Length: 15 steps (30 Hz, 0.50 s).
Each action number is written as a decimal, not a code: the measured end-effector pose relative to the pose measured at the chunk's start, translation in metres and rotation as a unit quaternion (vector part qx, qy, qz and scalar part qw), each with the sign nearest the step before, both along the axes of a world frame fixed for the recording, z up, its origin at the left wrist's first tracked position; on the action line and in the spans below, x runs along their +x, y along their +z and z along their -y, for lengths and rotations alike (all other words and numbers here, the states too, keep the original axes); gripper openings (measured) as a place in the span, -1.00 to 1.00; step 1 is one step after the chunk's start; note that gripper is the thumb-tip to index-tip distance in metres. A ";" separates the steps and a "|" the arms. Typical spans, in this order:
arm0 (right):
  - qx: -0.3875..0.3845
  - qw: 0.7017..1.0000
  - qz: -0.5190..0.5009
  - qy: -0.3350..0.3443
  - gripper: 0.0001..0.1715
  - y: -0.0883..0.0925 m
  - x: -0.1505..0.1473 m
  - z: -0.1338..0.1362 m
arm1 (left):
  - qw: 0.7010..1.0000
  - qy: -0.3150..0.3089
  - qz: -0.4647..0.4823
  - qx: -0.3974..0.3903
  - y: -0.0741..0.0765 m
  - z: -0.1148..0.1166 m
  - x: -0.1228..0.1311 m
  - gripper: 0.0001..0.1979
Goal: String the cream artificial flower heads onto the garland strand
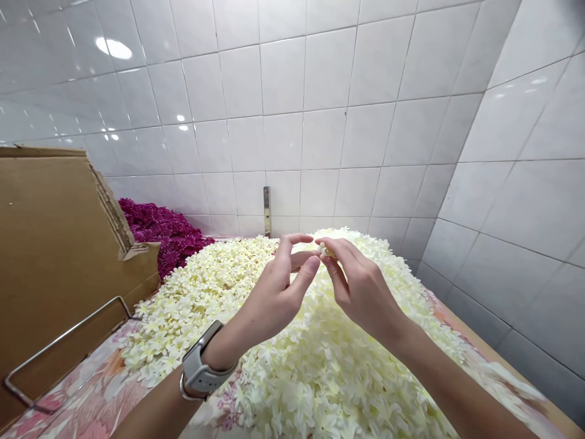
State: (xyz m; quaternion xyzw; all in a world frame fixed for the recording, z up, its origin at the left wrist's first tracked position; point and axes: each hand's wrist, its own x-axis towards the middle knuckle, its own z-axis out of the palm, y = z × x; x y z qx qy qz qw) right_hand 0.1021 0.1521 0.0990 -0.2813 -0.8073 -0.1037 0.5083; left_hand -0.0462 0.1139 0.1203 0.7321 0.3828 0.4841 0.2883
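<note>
Over a wide heap of pale white-yellow flowers, my two hands meet near the middle of the head view. My right hand pinches a small white flower between its thumb and fingers. Facing it, my left hand has its fingers curved and its thumb held apart from them. The left fingertips come close to the flower; whether they touch it I cannot tell. A grey smartwatch is on the left wrist. Smaller-looking white flowers spread on the left side of the heap.
A cardboard box stands at the left, with a bent metal wire frame before it. Behind it lie purple flowers. A floral cloth lies under the heap. White tiled walls rise behind and right; one bears a metal strip.
</note>
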 end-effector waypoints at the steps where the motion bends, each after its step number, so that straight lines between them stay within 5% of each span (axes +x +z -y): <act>1: 0.004 1.000 0.009 -0.012 -0.77 -0.001 0.002 -0.004 | 0.999 0.020 -0.033 0.001 0.003 0.002 -0.002 -0.64; 6: -0.077 0.992 0.019 -0.097 -0.72 0.001 0.022 -0.020 | 0.979 0.164 -0.119 0.033 0.017 0.001 -0.017 -0.60; 15: -0.178 0.970 -0.071 -0.147 -0.48 0.005 0.032 -0.026 | 0.951 0.160 -0.258 0.051 0.006 -0.014 -0.015 -0.68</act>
